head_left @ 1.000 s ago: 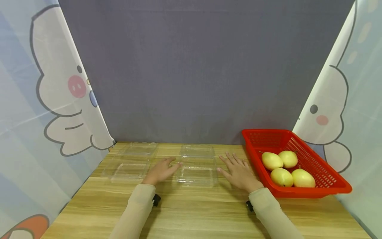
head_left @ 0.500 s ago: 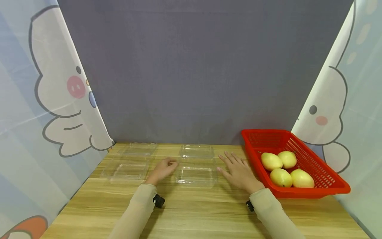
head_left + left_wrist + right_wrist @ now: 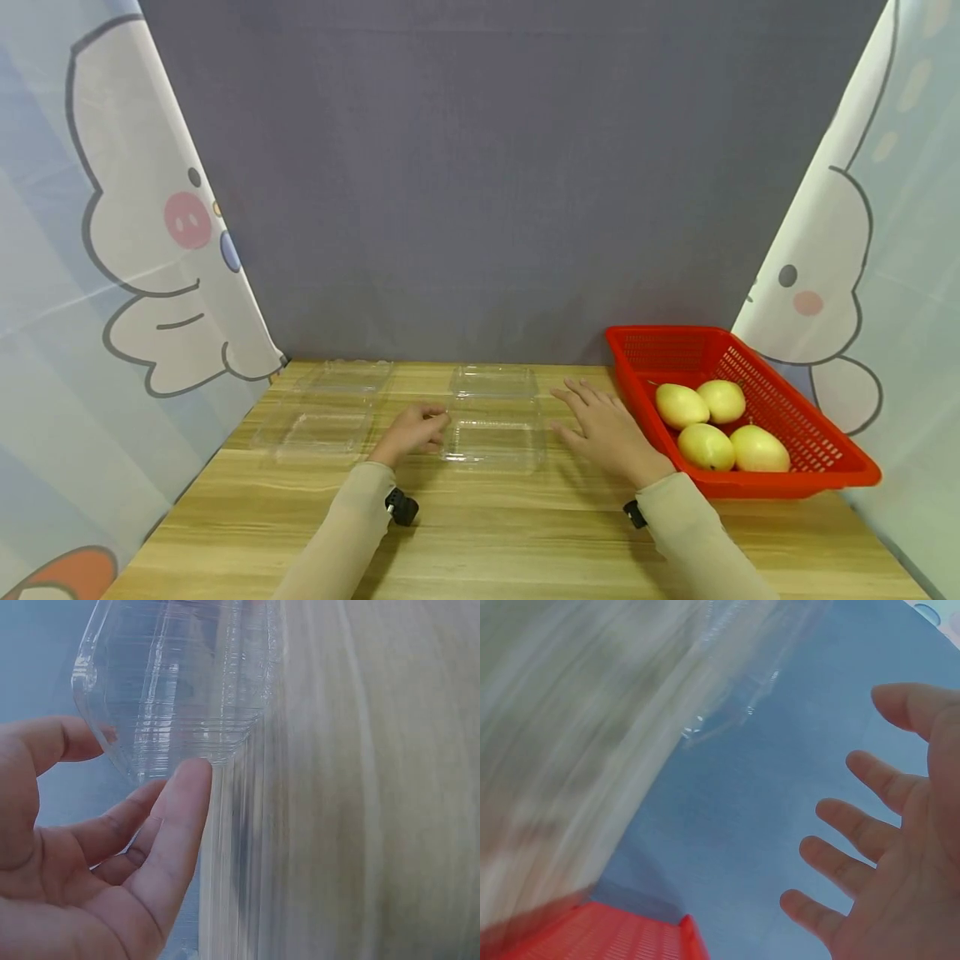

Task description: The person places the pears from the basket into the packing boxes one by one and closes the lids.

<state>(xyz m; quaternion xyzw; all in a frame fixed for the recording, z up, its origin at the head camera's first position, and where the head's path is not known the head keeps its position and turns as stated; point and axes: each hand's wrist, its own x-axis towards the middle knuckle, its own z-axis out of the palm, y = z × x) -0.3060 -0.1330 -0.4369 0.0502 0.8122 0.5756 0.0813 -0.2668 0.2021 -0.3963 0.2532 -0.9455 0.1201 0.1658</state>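
A clear plastic clamshell container [image 3: 493,437] lies opened out on the table, its lid half toward the back. My left hand [image 3: 414,429] is at its left edge, fingers curled. Up close in the left wrist view, the left hand [image 3: 112,840] has its fingertips at the rim of the container [image 3: 180,682], one digit tip overlapping the clear wall. To the container's right, my right hand [image 3: 607,433] holds nothing, fingers extended over the table. The right wrist view shows the right hand [image 3: 900,847] with fingers spread, apart from the plastic container [image 3: 727,712].
A second clear clamshell container [image 3: 326,429] lies opened out on the left. At the right stands a red perforated basket [image 3: 832,479] with several pale yellow, pear-like fruits [image 3: 707,447] inside. A grey cloth panel [image 3: 480,183] rises behind the wooden table [image 3: 480,533].
My left hand's fingers have curled in at the middle container's left edge. The right hand has shifted slightly, still beside the container. Containers and fruits stay in place.
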